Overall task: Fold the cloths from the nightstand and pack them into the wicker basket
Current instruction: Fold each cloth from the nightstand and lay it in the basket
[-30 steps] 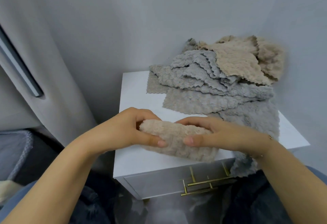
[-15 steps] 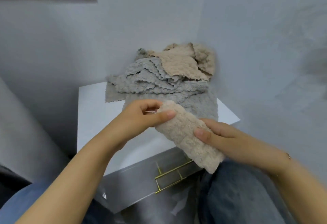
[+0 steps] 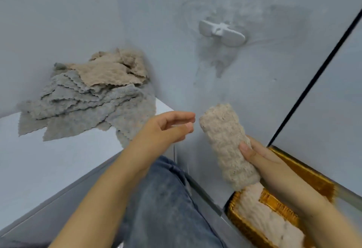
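1 heap of grey and beige cloths (image 3: 92, 98) lies on the white surface (image 3: 49, 165) in a grey-walled corner; right hand (image 3: 260, 155) grips a rolled beige cloth (image 3: 225, 140) above the wicker basket (image 3: 305, 171), left hand (image 3: 166, 130) loosely spread.

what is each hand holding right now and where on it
The right hand grips the rolled beige fleecy cloth around its middle, thumb on the front. The left hand holds nothing.

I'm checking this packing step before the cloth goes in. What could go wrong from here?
Only the right hand grips the folded beige cloth, near its lower half; the left hand is off it, so the fold may loosen. The wicker basket already holds a cloth, so the new one could land on it askew.
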Tool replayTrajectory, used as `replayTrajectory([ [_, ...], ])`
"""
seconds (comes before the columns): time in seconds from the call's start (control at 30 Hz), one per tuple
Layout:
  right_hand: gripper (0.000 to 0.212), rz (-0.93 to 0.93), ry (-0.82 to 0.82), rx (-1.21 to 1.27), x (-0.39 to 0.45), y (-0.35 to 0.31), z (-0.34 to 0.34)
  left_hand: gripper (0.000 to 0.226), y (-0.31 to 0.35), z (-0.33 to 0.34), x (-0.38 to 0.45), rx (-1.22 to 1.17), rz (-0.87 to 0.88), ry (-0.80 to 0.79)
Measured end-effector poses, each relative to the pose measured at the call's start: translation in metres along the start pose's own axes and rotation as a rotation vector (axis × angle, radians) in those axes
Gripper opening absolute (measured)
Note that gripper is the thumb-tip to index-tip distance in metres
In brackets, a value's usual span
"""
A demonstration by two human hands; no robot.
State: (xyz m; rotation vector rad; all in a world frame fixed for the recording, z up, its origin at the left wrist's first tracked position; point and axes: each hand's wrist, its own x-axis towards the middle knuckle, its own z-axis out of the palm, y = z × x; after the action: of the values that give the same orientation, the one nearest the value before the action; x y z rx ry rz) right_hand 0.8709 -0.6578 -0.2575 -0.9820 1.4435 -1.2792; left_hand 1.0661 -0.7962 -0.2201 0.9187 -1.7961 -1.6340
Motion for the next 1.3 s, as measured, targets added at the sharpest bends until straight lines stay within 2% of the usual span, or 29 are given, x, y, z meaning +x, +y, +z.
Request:
replayTrajectory([
  [0.33, 0.033, 0.177, 0.267, 0.161, -0.090, 0.087, -0.101, 0.021, -0.055, 0.134, 0.020, 0.374, -0.126, -0.423],
  [0.5, 0.030, 0.258, 0.484, 0.272, -0.101, 0.138, -0.144, 0.024, -0.080, 0.198, 0.039, 0.530, -0.134, -0.607],
  [0.63, 0.031, 0.299, 0.618, 0.337, -0.088, 0.191, -0.179, 0.025, -0.111, 0.244, 0.066, 0.653, -0.088, -0.659],
  [0.77, 0.033, 0.371, 0.711, 0.371, -0.059, 0.246, -0.213, 0.033, -0.159, 0.283, 0.094, 0.905, -0.023, -0.656],
  [0.93, 0.064, 0.535, 0.733, 0.385, -0.013, 0.329, -0.253, 0.046, -0.222, 0.300, 0.105, 1.042, -0.053, -0.754],
  [1.03, 0.050, 0.640, 0.721, 0.323, 0.008, 0.362, -0.262, 0.059, -0.252, 0.305, 0.098, 1.091, -0.105, -0.778],
  [1.17, 0.042, 0.702, 0.774, 0.325, 0.031, 0.385, -0.270, 0.066, -0.277, 0.309, 0.097, 1.157, -0.045, -0.776],
  [1.3, 0.046, 0.711, 0.833, 0.335, 0.051, 0.405, -0.276, 0.066, -0.292, 0.305, 0.108, 1.126, -0.010, -0.736],
])
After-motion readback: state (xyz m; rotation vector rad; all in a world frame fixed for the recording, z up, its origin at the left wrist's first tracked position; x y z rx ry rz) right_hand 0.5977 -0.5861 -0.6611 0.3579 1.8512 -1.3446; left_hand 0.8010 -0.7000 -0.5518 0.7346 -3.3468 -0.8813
